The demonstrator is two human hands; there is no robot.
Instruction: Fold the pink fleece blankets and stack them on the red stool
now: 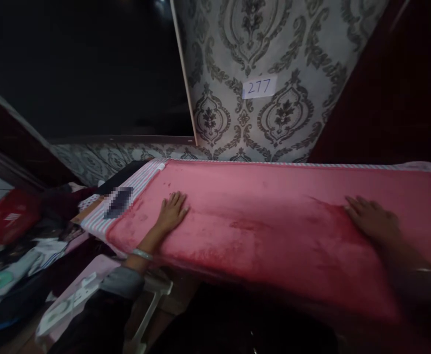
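A pink plush cloth is spread over a long surface, with darker red patches where its pile is brushed the other way. My left hand lies flat on its left part, fingers stretched out. Toward the right, my right hand rests palm down on the same cloth, slightly blurred, its fingers extended. Neither hand grips anything. Along the left end and far side of the pink cloth shows a striped fabric border. A dark pixelated patch covers something on that border.
A large dark screen stands behind at the left, against patterned wallpaper. A paper marked 277 is stuck there. At lower left are a pink stool, piled clothes and a red bag.
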